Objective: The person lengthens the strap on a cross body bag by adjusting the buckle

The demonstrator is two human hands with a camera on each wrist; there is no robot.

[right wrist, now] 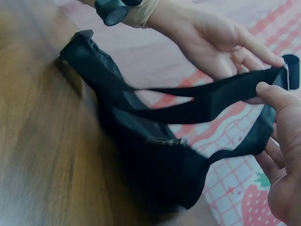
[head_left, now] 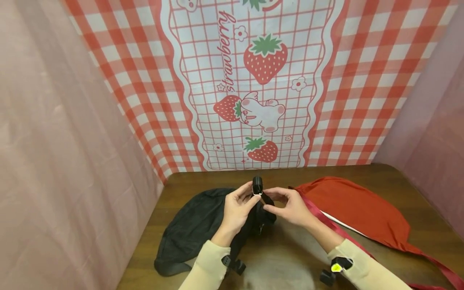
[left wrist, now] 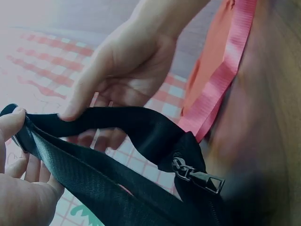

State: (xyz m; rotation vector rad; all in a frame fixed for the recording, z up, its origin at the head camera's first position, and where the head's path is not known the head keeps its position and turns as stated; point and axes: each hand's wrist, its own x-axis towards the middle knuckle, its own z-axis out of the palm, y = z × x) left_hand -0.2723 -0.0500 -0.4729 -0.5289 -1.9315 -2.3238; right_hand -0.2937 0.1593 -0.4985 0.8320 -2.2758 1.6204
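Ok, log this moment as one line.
left hand: pinches black strap | right hand: pinches same strap | black bag: on table | red bag: on right

A person's left hand is pinching a black strap over a brown table, while the right hand is holding the strap just beside it. A black bag is lying at left, partly behind the left forearm. A red bag is resting at right, its dark pink strap passing beneath the right forearm. Behind the table, a checked cloth is displaying printed strawberries; pink curtains are flanking it.
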